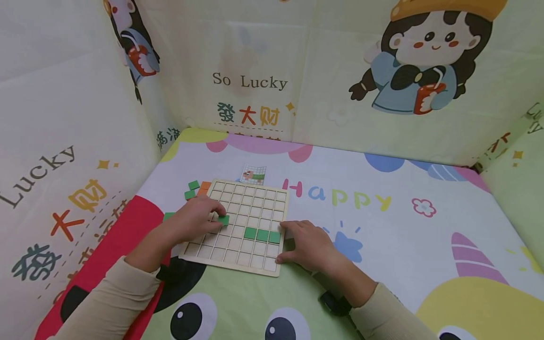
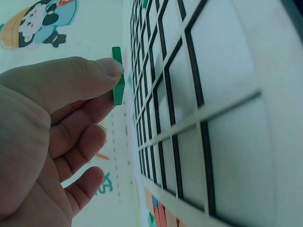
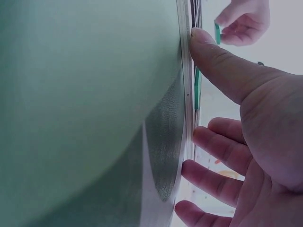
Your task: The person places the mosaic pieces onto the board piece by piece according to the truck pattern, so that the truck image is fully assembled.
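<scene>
A wooden grid board (image 1: 227, 257) lies on the tabletop, with three green square tiles (image 1: 262, 235) side by side in one row of its cells near the right edge. My left hand (image 1: 196, 218) is over the board's left part, pinching another green tile (image 2: 118, 78) between thumb and forefinger. In the left wrist view that tile stands on edge, a little apart from the grid, and the other fingers curl loosely. At the board's right side, my right hand (image 1: 309, 243) rests its thumb and fingertips (image 3: 201, 38) along the rim, fingers spread.
Left of the board lie loose green tiles (image 1: 193, 184) and orange tiles (image 1: 204, 188); one more green tile (image 1: 168, 216) shows beside the left forearm. A small picture card (image 1: 253, 174) sits at the board's far edge. A black object (image 1: 335, 303) is by the right wrist.
</scene>
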The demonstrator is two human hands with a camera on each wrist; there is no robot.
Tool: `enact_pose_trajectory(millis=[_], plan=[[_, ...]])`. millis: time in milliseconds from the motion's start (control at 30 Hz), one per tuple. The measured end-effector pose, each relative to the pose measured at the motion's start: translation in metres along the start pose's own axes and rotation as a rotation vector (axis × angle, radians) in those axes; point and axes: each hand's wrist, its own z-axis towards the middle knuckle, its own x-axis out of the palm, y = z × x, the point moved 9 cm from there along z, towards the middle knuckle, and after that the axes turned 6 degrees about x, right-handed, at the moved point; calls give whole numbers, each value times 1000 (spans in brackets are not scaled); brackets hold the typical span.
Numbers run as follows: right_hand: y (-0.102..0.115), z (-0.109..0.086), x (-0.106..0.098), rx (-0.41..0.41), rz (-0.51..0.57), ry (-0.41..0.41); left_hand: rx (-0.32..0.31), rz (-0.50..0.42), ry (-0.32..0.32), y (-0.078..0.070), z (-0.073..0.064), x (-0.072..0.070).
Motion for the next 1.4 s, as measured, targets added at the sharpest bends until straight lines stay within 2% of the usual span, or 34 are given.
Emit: enact_pose_trajectory(millis=[467, 700, 1033, 1400], plan=[[0, 1, 0, 2, -5, -2, -7, 31, 51, -12, 10, 17], [-1, 1, 1, -2, -7, -4, 22, 47, 55, -18, 12, 21], [0, 0, 1, -4, -10, -2, -6, 28, 94, -19, 16, 32], [-1, 0, 1, -7, -23, -7, 24, 50, 93, -23, 19, 33]])
